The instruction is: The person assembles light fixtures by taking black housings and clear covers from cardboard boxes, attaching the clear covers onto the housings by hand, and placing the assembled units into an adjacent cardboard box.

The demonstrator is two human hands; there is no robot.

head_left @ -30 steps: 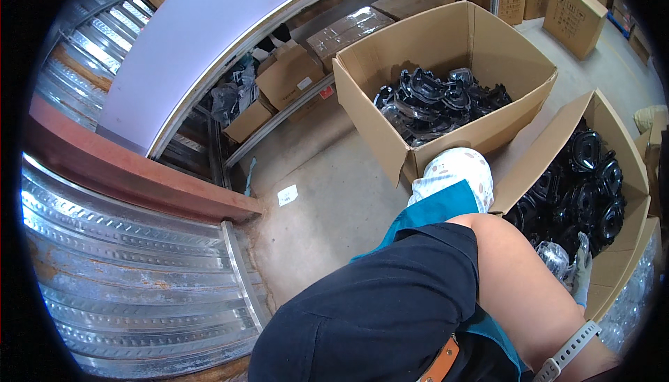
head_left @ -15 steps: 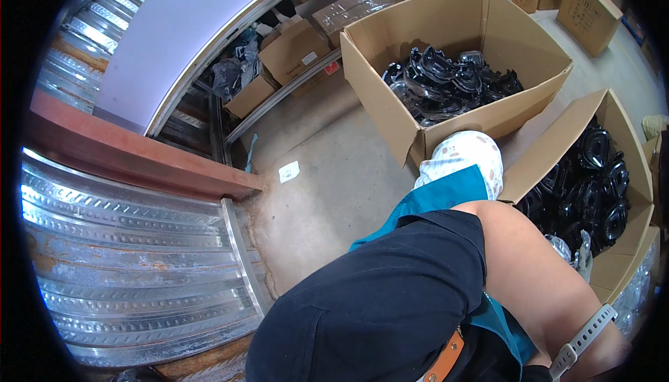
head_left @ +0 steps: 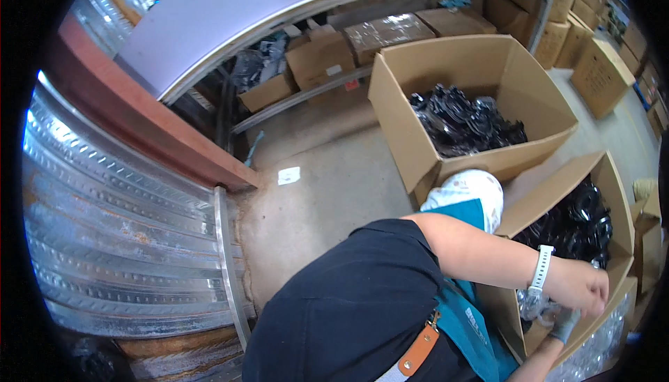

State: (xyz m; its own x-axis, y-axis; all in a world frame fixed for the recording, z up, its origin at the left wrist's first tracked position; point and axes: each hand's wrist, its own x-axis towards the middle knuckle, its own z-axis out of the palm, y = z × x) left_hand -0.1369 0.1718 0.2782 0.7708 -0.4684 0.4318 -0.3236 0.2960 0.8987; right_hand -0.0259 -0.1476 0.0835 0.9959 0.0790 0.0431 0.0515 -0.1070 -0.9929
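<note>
My left hand (head_left: 580,287), bare, with a white watch band at the wrist, is over the near part of the right-hand cardboard box (head_left: 512,215). Its fingers are curled, and what they hold, if anything, is hidden. Just below it, my right hand (head_left: 566,325) reaches up from the lower edge, seemingly in a grey glove; its fingers do not show clearly. Glossy black moulded parts (head_left: 582,218) fill the box beyond my hands. Crumpled clear plastic (head_left: 533,305) lies inside it, near my left wrist.
A larger open box (head_left: 408,127) beyond holds more black parts (head_left: 467,120). Shelved cartons (head_left: 320,58) stand behind it. A red beam (head_left: 153,113) and ribbed metal wall (head_left: 132,235) run along the left. Clear wrap (head_left: 592,354) lies beside the near box.
My left arm has swung out over the right-hand box, its hand coming into view. My right forearm now shows below it. The view has turned, and the boxes sit lower in it.
</note>
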